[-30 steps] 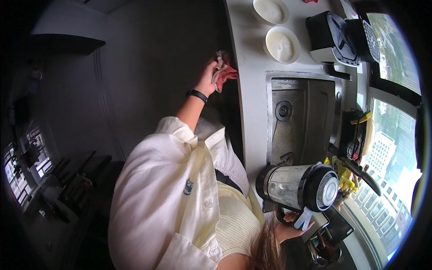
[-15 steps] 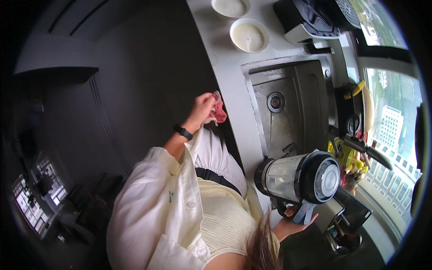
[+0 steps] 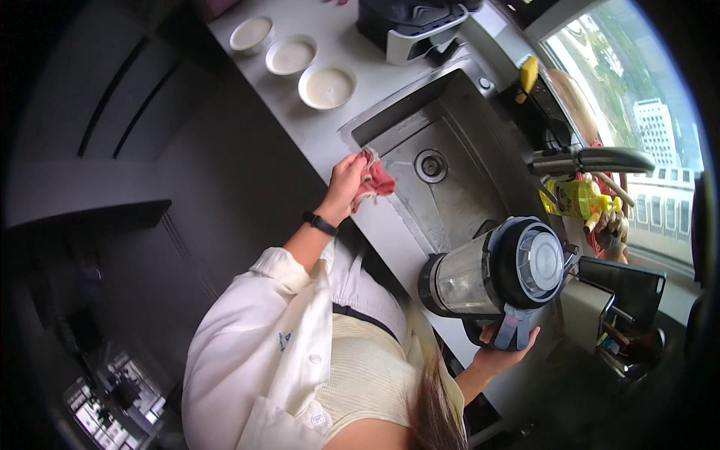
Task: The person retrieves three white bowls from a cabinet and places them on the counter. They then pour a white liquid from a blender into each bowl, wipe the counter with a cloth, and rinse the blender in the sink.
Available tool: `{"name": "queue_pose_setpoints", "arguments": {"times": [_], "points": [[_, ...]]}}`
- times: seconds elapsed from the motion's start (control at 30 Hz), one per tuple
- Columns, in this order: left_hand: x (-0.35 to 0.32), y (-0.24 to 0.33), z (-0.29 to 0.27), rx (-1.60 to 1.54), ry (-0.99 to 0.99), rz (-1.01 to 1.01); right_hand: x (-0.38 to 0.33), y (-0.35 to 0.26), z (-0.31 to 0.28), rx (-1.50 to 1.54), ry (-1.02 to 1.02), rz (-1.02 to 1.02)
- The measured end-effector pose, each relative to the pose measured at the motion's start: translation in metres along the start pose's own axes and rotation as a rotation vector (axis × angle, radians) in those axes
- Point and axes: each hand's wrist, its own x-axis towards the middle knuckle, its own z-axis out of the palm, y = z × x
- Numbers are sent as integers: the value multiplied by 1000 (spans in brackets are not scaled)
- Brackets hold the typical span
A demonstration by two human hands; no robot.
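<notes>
My left hand, with a dark band on its wrist, is closed round a crumpled red and white cloth at the near edge of the sink. My right hand grips the grey and black handle of a blender jug. The jug is tilted well over, with its black lid and clear cap toward the right and its dark base toward the left. Through its wall I see a whitish residue. It hides the sink's near right corner.
Three white bowls of pale liquid, the nearest a bowl, stand on the counter. Beyond the sink are a black and white appliance, a metal faucet and a yellow bottle. A utensil holder is at the right.
The view has turned, bringing a third bowl into sight. My left hand has brought the cloth from beside the counter to the sink's edge. My right hand still holds the jug.
</notes>
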Motion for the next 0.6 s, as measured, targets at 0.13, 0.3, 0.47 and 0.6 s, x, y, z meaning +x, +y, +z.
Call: {"name": "queue_pose_setpoints", "arguments": {"times": [0.13, 0.3, 0.47, 0.6], "points": [[101, 2, 20, -141, -83, 20, -5, 7, -7, 52, 38, 3], [192, 25, 63, -482, -44, 89, -3, 22, -8, 194, 238, -33], [196, 40, 66, -545, 28, 183, -13, 18, 9, 309, 236, 51], [121, 41, 80, -189, 195, 77, -20, 11, 39, 426, 235, -23]]}}
